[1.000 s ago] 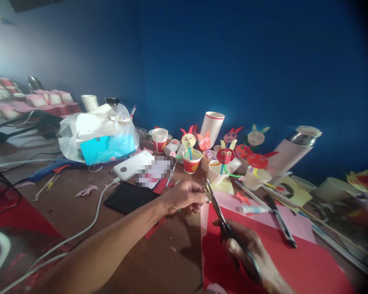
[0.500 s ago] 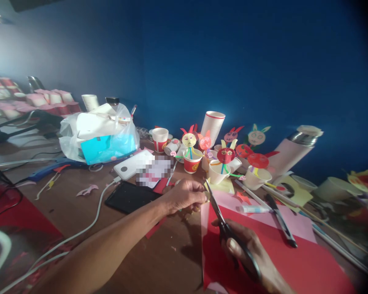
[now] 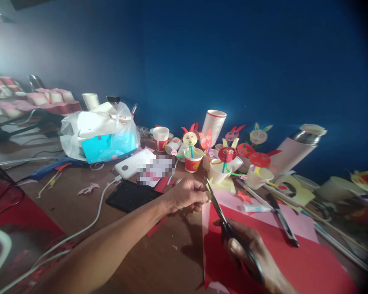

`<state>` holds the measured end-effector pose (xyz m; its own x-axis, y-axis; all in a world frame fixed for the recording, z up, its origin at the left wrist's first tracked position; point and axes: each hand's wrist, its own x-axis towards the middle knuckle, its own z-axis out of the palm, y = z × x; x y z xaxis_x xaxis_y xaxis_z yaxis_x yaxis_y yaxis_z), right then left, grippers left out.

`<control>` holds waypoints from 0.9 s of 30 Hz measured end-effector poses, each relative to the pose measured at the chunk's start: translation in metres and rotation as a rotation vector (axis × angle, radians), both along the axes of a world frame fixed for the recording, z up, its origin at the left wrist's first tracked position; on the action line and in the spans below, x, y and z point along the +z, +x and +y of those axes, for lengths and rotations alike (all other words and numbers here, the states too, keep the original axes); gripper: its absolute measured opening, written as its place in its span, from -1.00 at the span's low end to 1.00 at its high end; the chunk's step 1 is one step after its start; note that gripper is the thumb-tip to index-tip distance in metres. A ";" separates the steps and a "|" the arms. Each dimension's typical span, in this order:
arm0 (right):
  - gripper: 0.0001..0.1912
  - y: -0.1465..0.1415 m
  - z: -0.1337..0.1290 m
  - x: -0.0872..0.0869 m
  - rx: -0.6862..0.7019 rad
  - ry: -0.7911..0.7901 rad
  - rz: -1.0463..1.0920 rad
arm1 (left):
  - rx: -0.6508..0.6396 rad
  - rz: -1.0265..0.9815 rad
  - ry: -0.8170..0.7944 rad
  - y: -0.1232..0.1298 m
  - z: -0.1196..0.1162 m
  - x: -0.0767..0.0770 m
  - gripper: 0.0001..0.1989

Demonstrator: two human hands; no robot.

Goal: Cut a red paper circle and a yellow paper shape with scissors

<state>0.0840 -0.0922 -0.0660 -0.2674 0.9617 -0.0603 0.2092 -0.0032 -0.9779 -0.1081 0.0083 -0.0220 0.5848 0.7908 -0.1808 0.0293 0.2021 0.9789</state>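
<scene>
My left hand [image 3: 188, 195] pinches a small yellowish paper piece [image 3: 209, 197] between thumb and fingers, above the brown table. Black-handled scissors [image 3: 221, 214] are gripped in my right hand [image 3: 248, 241], their blades pointing up and away beside that piece. Beneath the scissors lies red paper [image 3: 282, 261] over pink paper [image 3: 306, 222]. Just beyond my hands stand paper cups with round paper faces on them: a yellow face [image 3: 190, 139] over a red cup, and a dark red face [image 3: 227, 154] over a white cup [image 3: 219, 171].
A black phone [image 3: 131, 197], a white power bank [image 3: 135, 163] with a cable and a plastic bag [image 3: 70, 136] are on the left. A black marker [image 3: 283, 222] rests on the pink paper. Behind stand stacked cups [image 3: 214, 126]; a pink flask [image 3: 294, 153] leans at the right.
The view has shifted very slightly. My left hand still pinches the paper piece, and the scissor blades beside it look closer together.
</scene>
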 end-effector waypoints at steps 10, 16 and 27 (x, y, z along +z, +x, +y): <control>-0.37 0.001 0.000 0.002 0.008 -0.025 -0.031 | -0.038 0.038 0.036 -0.004 0.002 0.002 -0.87; -0.38 0.004 0.002 0.011 0.088 -0.013 -0.078 | -0.063 0.055 0.024 -0.005 0.003 0.003 -0.88; -0.34 0.002 0.002 0.011 0.074 -0.001 -0.120 | -0.095 0.058 0.035 -0.004 0.002 0.003 -0.89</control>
<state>0.0860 -0.0900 -0.0546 -0.3288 0.9394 -0.0970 0.3243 0.0159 -0.9458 -0.1125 0.0100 -0.0188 0.6467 0.7387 -0.1900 0.1035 0.1618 0.9814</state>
